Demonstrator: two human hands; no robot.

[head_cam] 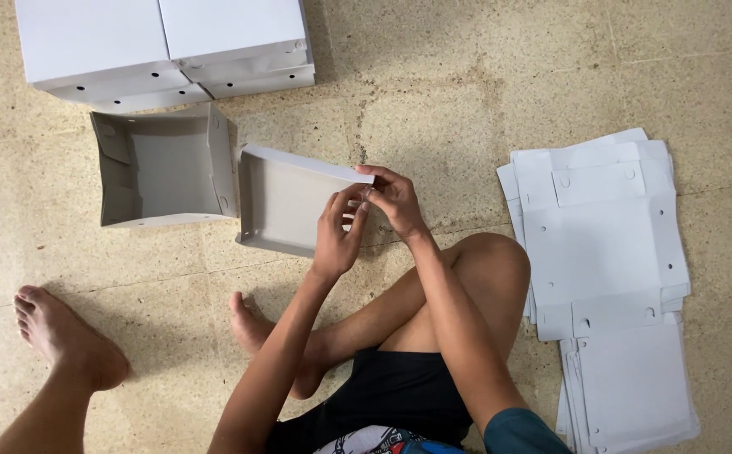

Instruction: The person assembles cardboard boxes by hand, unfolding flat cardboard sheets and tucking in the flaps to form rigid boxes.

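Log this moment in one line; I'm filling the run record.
both hands: left hand, right hand | pinching corner of shallow cardboard tray | seated on floor

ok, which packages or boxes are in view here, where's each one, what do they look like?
Shallow box tray: floor centre, grey inside, white rim, both hands at its right corner.
Open box: left of the tray, deeper, grey inside.
Closed boxes: top left, white, side by side, stacked.
Flat box blanks: right, white die-cut sheets in a pile.
No labels, signs or screens.

Open box (164, 168) left of lid (286, 202); closed boxes (164, 50) behind; flat sheets (605, 252) right
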